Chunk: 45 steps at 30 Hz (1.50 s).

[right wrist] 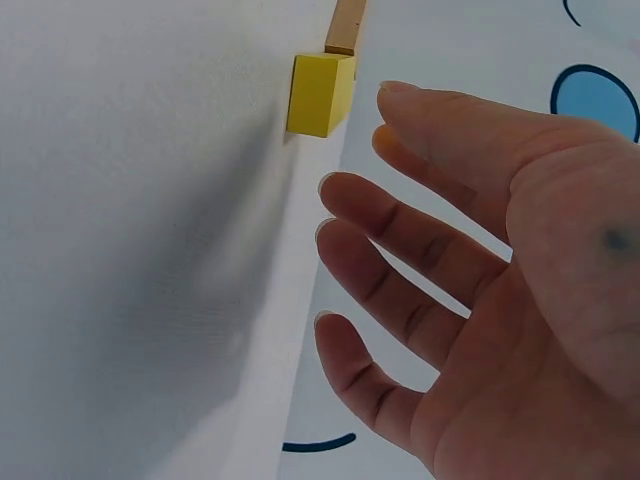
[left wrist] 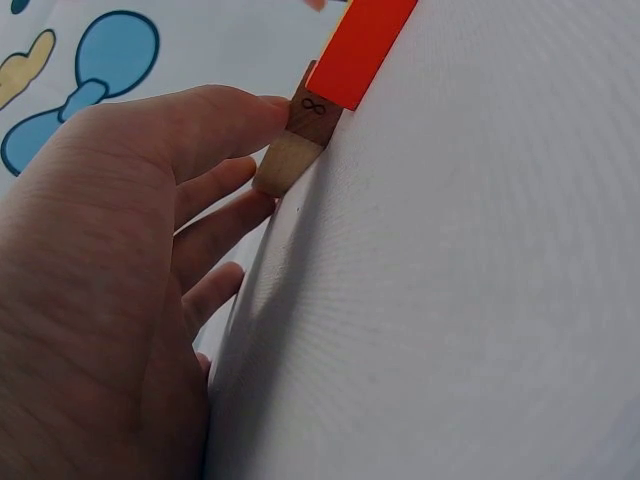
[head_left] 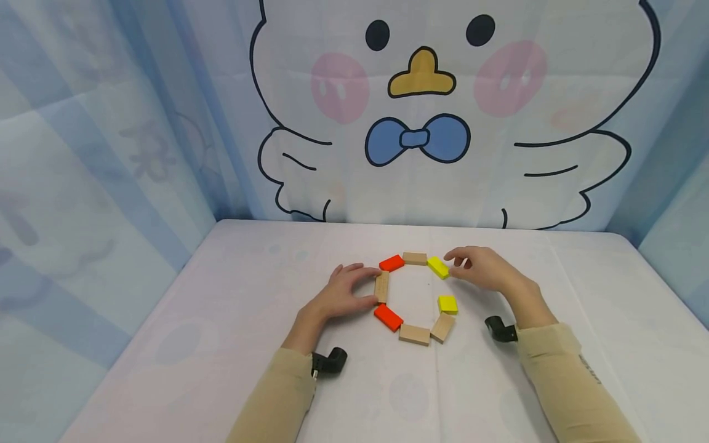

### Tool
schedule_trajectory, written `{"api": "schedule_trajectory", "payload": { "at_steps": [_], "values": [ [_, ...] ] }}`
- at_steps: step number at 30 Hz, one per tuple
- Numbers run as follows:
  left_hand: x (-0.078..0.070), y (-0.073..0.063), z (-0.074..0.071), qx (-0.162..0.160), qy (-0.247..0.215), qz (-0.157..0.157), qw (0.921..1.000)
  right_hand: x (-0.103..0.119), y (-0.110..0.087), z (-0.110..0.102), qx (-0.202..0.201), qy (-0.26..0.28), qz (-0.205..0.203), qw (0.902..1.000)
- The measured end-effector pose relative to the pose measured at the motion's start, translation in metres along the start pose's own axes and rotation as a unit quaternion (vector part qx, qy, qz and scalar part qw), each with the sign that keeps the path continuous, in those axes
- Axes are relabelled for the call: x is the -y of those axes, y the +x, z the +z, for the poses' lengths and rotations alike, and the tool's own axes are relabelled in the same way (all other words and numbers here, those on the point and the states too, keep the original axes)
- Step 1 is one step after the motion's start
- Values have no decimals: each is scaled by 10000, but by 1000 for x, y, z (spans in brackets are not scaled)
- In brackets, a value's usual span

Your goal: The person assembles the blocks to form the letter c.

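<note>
Small red, yellow and plain wooden blocks form a ring with a gap on its right side. My left hand (head_left: 349, 292) holds the upright-running wooden block (head_left: 381, 287) on the left side, thumb at its near end and fingers at its far end. In the left wrist view, that block (left wrist: 290, 165) lies by the thumb, beside a red block (left wrist: 360, 55). My right hand (head_left: 482, 269) hovers with loosely bent fingers beside the upper yellow block (head_left: 438, 267). In the right wrist view its fingers hold nothing, and a yellow block (right wrist: 320, 95) is just beyond them.
Also in the ring are an upper red block (head_left: 391, 263), a far wooden block (head_left: 415, 258), a lower red block (head_left: 388, 317), two near wooden blocks (head_left: 414, 334) and a second yellow block (head_left: 447, 304). A white cloth covers the table (head_left: 249, 258); a printed curtain (head_left: 415, 191) hangs behind.
</note>
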<state>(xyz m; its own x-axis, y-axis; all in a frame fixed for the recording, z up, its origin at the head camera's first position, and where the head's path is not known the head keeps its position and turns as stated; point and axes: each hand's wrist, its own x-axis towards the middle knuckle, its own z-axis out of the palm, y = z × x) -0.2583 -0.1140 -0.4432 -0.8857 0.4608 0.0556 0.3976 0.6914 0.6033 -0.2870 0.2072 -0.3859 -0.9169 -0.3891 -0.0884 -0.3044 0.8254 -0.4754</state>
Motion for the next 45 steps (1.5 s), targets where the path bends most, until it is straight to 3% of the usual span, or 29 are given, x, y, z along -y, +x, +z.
{"api": "schedule_trajectory", "payload": {
  "at_steps": [7,29,39,45],
  "values": [
    [0,1,1,33,11,-6,10000,-4,0,6,48,18,-209,9998],
    [0,2,1,-23,-19,96,9999,-1,-10,2,-25,10,-200,9998],
    [0,0,-1,-106,-301,-140,9994,-5,-17,-2,-219,41,-230,9995],
    [1,-2,-4,-151,-587,-262,9978,-7,-23,-4,-477,38,-456,9978]
  ]
}}
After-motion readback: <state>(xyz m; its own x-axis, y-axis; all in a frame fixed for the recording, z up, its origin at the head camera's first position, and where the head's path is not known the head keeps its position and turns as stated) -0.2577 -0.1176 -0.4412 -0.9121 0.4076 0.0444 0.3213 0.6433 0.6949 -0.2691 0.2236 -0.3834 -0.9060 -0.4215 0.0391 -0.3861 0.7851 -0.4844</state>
